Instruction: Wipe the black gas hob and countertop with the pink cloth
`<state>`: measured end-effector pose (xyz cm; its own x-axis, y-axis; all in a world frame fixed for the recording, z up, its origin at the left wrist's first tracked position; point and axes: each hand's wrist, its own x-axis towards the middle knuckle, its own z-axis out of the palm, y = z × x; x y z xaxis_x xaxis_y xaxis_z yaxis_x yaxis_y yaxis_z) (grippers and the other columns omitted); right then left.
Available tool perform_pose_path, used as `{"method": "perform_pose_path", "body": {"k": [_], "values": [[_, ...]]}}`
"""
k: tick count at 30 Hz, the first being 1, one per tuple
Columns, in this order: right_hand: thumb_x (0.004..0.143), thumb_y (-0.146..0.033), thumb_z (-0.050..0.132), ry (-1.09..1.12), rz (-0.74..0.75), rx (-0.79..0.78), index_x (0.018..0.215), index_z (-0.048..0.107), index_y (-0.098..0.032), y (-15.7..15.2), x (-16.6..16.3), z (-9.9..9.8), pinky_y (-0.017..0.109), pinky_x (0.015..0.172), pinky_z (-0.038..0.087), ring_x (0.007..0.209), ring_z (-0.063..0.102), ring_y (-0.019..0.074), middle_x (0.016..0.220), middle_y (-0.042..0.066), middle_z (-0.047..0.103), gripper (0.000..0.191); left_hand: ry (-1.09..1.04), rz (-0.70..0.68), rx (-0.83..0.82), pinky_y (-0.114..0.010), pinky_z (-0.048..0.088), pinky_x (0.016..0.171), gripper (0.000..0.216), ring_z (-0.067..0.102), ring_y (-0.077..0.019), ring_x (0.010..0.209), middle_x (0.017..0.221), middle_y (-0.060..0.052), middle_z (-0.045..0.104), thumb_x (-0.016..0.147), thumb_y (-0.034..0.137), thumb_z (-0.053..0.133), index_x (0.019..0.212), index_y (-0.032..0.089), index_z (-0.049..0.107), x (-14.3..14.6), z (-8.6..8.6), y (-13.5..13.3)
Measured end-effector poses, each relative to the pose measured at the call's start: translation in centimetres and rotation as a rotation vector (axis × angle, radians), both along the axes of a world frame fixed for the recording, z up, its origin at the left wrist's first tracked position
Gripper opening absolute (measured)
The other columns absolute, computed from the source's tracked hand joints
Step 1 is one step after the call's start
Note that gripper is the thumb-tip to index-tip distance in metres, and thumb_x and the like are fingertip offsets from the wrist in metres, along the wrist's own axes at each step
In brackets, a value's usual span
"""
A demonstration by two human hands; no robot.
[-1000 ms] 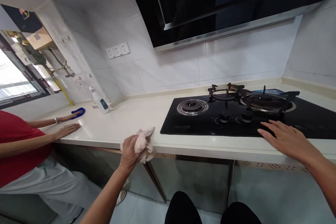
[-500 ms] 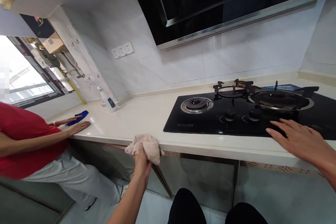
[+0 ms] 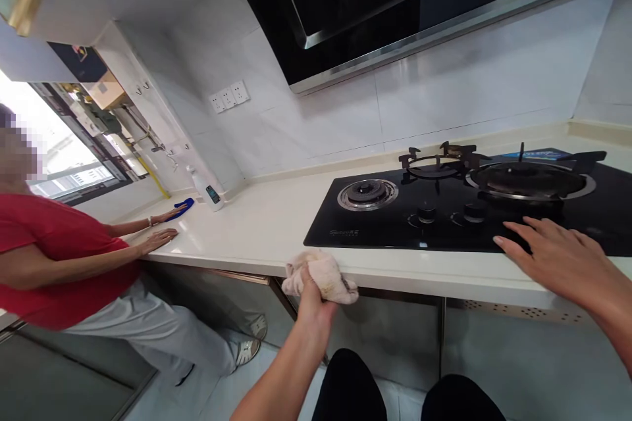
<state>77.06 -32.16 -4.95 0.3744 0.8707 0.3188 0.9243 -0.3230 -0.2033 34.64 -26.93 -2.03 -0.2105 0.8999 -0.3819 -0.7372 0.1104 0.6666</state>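
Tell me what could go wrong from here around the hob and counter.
The right hand lies spread over the front edge of the hob, near a control knob; a slide left might turn it. The cloth in the left hand hangs over the edge of the counter, so it could snag or slip. A long leftward sweep might reach the co-worker's nearer hand.

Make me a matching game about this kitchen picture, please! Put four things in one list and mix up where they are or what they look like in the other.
Things:
1. Camera wearer's left hand
2. Camera wearer's right hand
3. Bottle
4. Blue cloth

Clues:
A. White with a dark label, on the counter
B. Under another person's hand
C. Holding a pale cloth
D. Holding nothing, at the front edge of the cooktop

Right pairs: 1-C, 2-D, 3-A, 4-B
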Motion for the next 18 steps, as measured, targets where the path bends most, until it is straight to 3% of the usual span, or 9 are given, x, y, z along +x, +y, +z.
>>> {"method": "perform_pose_path", "body": {"k": [3, 6, 11, 14, 18], "values": [[0.097, -0.068, 0.012, -0.009, 0.01, -0.006, 0.151, 0.054, -0.019, -0.6, -0.7, 1.0, 0.054, 0.123, 0.027, 0.152, 0.035, 0.0331, 0.162, 0.013, 0.046, 0.085, -0.18, -0.025, -0.083, -0.038, 0.06, 0.078, 0.029, 0.068, -0.022, 0.089, 0.105, -0.004, 0.069, 0.101, 0.049, 0.055, 0.106, 0.023, 0.065, 5.7, 0.4, -2.4], [0.099, -0.066, 0.014, 0.0, 0.027, -0.033, 0.151, 0.054, -0.018, -1.1, -1.2, 2.1, 0.055, 0.123, 0.027, 0.152, 0.035, 0.0346, 0.162, 0.014, 0.045, 0.082, -0.305, -0.18, -0.136, -0.04, 0.061, 0.075, 0.038, 0.068, -0.0225, 0.084, 0.104, -0.007, 0.069, 0.102, 0.055, 0.05, 0.106, 0.02, 0.066, 11.2, 1.1, -4.9], [0.099, -0.065, 0.018, 0.002, 0.042, -0.019, 0.149, 0.057, -0.018, -1.2, -1.2, 2.3, 0.055, 0.123, 0.028, 0.152, 0.035, 0.0345, 0.16, 0.015, 0.048, 0.078, -0.395, -0.355, -0.253, -0.039, 0.061, 0.08, 0.048, 0.072, -0.0259, 0.094, 0.117, -0.013, 0.07, 0.102, 0.06, 0.049, 0.115, 0.017, 0.066, 17.7, 1.5, -8.0], [0.098, -0.067, 0.021, 0.013, 0.04, 0.016, 0.147, 0.058, -0.021, -0.9, -0.7, 1.6, 0.055, 0.123, 0.03, 0.152, 0.037, 0.0342, 0.159, 0.013, 0.049, 0.077, -0.39, -0.382, -0.263, -0.04, 0.06, 0.086, 0.042, 0.072, -0.0265, 0.096, 0.116, -0.014, 0.072, 0.102, 0.054, 0.052, 0.114, 0.017, 0.067, 18.0, 1.4, -8.1], [0.096, -0.068, 0.025, 0.029, 0.057, 0.069, 0.143, 0.062, -0.023, -0.6, 0.0, 0.8, 0.057, 0.121, 0.033, 0.149, 0.041, 0.0359, 0.157, 0.012, 0.052, 0.075, -0.316, -0.36, -0.277, -0.038, 0.059, 0.088, 0.023, 0.072, -0.0245, 0.088, 0.099, -0.011, 0.075, 0.098, 0.04, 0.065, 0.101, 0.018, 0.07, 14.0, 1.3, -6.6]]}}
